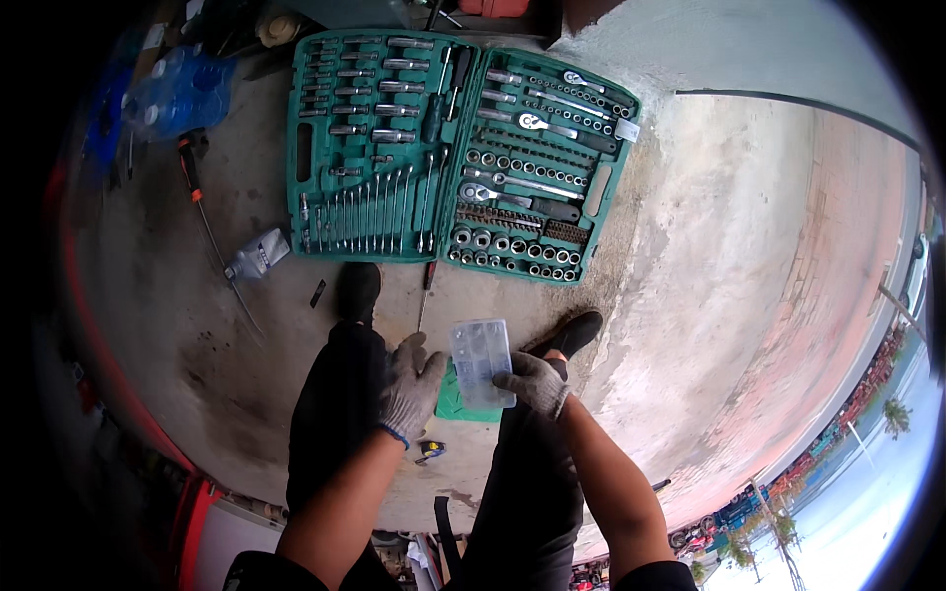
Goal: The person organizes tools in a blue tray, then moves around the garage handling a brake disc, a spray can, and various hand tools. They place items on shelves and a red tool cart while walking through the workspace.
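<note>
A clear plastic compartment box (480, 357) is tilted between my legs, with small dark bits in some compartments. My right hand (535, 383), in a grey knit glove, grips its right edge. My left hand (411, 386), gloved the same way, hangs just left of the box with its thumb apart from the fingers and nothing visible in it. Below the box lies a flat green item (449, 402), partly hidden. A thin screwdriver (429, 286) with a red and black handle points toward my left hand. Nearer me on the floor sits a yellow and black tape measure (431, 451).
Ahead, a large green socket set case (303, 197) lies unfolded, full of sockets, wrenches and ratchets. A long pry bar (207, 212), a clear bottle (258, 254) and blue water jugs (187, 94) stand or lie to the left. My shoes flank the work spot.
</note>
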Demonstrator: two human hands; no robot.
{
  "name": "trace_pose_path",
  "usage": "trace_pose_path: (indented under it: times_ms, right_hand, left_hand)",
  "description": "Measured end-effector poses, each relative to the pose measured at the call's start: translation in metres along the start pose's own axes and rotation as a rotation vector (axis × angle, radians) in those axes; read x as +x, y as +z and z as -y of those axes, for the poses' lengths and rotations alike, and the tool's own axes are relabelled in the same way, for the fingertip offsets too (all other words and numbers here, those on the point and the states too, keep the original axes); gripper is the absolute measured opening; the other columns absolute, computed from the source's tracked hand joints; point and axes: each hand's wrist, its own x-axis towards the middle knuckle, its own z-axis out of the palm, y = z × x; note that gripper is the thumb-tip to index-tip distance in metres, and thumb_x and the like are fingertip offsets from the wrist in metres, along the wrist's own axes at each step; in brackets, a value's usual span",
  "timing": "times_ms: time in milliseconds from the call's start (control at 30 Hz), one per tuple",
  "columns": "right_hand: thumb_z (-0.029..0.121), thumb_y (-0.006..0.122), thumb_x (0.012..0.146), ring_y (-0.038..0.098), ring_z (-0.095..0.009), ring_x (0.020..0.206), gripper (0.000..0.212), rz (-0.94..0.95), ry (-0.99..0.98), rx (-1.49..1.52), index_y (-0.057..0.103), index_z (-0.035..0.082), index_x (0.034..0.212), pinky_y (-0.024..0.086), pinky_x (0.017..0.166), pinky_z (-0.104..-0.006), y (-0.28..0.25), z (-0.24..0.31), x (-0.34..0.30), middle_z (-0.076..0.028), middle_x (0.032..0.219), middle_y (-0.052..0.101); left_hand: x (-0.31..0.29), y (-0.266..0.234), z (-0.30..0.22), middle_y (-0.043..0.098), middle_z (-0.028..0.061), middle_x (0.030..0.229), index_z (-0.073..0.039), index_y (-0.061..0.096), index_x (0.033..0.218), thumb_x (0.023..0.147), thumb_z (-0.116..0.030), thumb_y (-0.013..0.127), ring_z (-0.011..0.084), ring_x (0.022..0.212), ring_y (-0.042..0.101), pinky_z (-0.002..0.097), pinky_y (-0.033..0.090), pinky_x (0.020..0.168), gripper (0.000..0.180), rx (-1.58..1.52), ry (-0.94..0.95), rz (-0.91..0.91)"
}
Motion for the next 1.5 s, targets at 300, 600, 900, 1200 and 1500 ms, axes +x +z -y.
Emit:
trace_pose_path:
  times_ms: [300, 600, 900, 1200, 1500]
  right_hand:
    - [0.037, 0.078, 0.09, 0.074, -0.031, 0.095, 0.046, 0.219, -0.075, -0.359, 0.069, -0.001, 0.114, 0.056, 0.085, -0.0393, 0.058, 0.079, -0.167, -0.02, 0.103, 0.075]
    - [0.046, 0.069, 0.093, 0.068, -0.042, 0.094, 0.057, 0.659, -0.275, -0.624, 0.055, -0.004, 0.118, 0.054, 0.083, -0.0487, 0.142, 0.134, -0.328, -0.024, 0.102, 0.068]
    - [0.06, 0.064, 0.092, 0.073, -0.043, 0.089, 0.067, 0.64, -0.018, -1.002, 0.061, -0.004, 0.11, 0.057, 0.082, -0.0482, 0.167, 0.053, -0.428, -0.025, 0.092, 0.072]
    - [0.06, 0.059, 0.096, 0.07, -0.046, 0.094, 0.064, 0.625, -0.149, -1.402, 0.059, -0.002, 0.11, 0.055, 0.081, -0.0514, 0.159, -0.043, -0.525, -0.027, 0.098, 0.071]
    - [0.042, 0.056, 0.101, 0.069, -0.042, 0.103, 0.043, 0.966, -0.249, -1.799, 0.06, 0.009, 0.129, 0.053, 0.088, -0.0484, 0.154, -0.147, -0.642, -0.025, 0.107, 0.067]
  left_hand:
    - [-0.147, 0.003, -0.026, 0.068, 0.0093, 0.111, 0.0, 0.063, 0.126, 0.102, -0.048, 0.064, 0.0171, 0.102, 0.065, 0.0338, 0.053, 0.089, 0.054, -0.383, -0.004, 0.043]
    - [-0.435, -0.015, -0.04, 0.061, 0.0173, 0.122, 0.0, 0.05, 0.135, 0.105, -0.034, 0.054, 0.0284, 0.109, 0.064, 0.0422, 0.055, 0.092, 0.045, -0.457, -0.016, -0.456]
    - [-0.557, 0.106, 0.042, 0.065, 0.0101, 0.123, 0.002, 0.054, 0.136, 0.105, -0.03, 0.057, 0.0183, 0.108, 0.065, 0.032, 0.053, 0.093, 0.044, -1.102, -0.217, -0.557]
    - [-0.649, 0.241, 0.128, 0.065, 0.0052, 0.114, -0.003, 0.062, 0.123, 0.109, -0.027, 0.049, 0.0163, 0.105, 0.064, 0.0335, 0.054, 0.089, 0.03, -0.436, 0.005, -0.738]
    - [-0.757, 0.359, 0.202, 0.066, 0.0024, 0.1, 0.0, 0.063, 0.118, 0.103, -0.033, 0.061, 0.0136, 0.09, 0.063, 0.0321, 0.052, 0.082, 0.036, -1.718, 0.063, -0.747]
